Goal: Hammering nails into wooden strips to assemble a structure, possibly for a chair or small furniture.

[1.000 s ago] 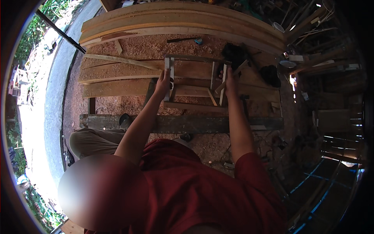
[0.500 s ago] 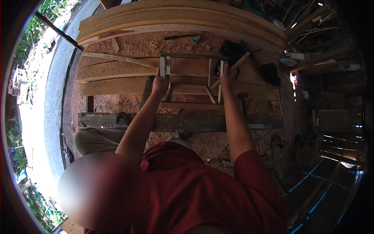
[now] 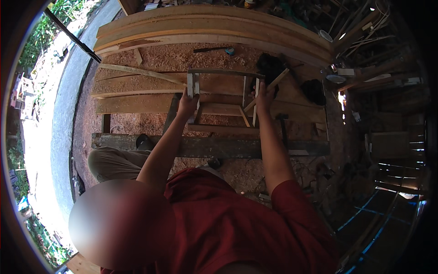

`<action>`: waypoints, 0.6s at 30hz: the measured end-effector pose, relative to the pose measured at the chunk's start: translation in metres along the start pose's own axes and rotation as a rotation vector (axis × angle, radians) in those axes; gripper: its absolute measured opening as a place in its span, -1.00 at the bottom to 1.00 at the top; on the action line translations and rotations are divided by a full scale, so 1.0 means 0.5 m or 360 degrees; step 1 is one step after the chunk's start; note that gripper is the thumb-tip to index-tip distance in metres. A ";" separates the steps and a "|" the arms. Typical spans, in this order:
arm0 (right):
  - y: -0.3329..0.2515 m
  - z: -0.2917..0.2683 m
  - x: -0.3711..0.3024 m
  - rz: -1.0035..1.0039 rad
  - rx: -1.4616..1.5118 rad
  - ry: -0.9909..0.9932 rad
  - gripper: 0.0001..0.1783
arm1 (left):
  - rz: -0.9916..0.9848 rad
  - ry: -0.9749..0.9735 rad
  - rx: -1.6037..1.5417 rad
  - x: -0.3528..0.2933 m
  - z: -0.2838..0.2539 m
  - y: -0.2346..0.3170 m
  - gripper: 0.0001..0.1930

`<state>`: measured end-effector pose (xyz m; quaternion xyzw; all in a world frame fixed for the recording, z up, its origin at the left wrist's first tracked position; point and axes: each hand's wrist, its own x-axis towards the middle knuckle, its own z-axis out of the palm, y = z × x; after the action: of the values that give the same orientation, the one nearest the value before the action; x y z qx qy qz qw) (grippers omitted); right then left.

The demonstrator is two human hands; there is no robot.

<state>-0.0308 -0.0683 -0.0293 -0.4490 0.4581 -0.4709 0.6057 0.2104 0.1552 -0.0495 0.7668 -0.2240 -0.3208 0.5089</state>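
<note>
A rectangular wooden frame [image 3: 226, 71] with pale inner side pieces is raised above the planks, gripped at both ends. My left hand [image 3: 186, 105] is closed around its left side. Around the right side my right hand [image 3: 263, 97] is closed, and a thin wooden strip [image 3: 278, 79] runs slantwise behind that hand. A short pale piece [image 3: 245, 116] shows at a slant inside the lower right of the frame. Just right of my right forearm lies a dark hammer-like tool [image 3: 283, 123].
Long boards [image 3: 205, 25] are stacked at the back. Sawdust-strewn planks [image 3: 127, 104] spread beneath the frame, with a dark beam [image 3: 210, 147] nearer me. A blue tape measure [image 3: 229, 51] lies by a dark stick. Black cloth-like bundles [image 3: 313, 91] sit at right.
The frame has come slightly nearer to me, its right end shifting a little left. Both hands keep their hold. The whole view has also shifted slightly.
</note>
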 end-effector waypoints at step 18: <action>0.158 -0.293 -0.115 0.0615 -0.0721 0.0209 -0.37 | -0.0244 -0.0162 0.0174 -0.043 -0.009 -0.009 -0.41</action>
<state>-0.1695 -0.0163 -0.1245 -0.4456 0.6666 -0.2610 0.5376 0.1989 0.1740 -0.0469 0.7909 -0.2076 -0.3847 0.4282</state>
